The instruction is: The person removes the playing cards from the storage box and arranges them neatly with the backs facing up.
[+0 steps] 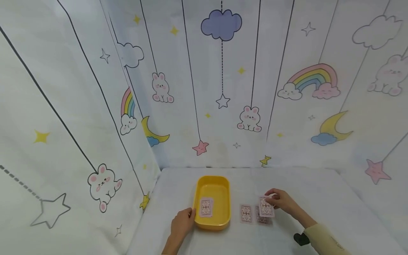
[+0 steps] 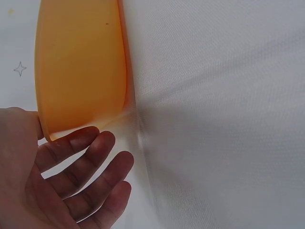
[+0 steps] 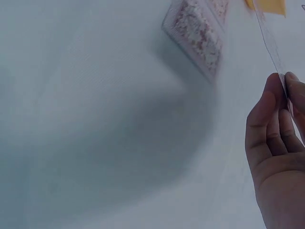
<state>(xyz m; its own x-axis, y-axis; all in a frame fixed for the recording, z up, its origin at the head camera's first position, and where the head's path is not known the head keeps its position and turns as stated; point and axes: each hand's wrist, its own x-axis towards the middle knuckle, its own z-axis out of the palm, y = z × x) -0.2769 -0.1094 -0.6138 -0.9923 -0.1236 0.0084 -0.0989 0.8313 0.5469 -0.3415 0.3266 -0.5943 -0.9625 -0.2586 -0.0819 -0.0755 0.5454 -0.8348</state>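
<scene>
The right hand's [image 1: 283,202] grip pinched a card [image 1: 267,208] near its edge, raised just by other cards [image 1: 263,220] on the surface [image 1: 313,184]; the left hand [image 1: 182,224] pinched the yellow tray's [image 1: 221,202] rim. A light, unbending hold probably suited the card, with gentle steadying enough for the tray.

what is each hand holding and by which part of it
The right hand pinches a card near its far right corner; the left hand pinches the tray by its left rim.
</scene>
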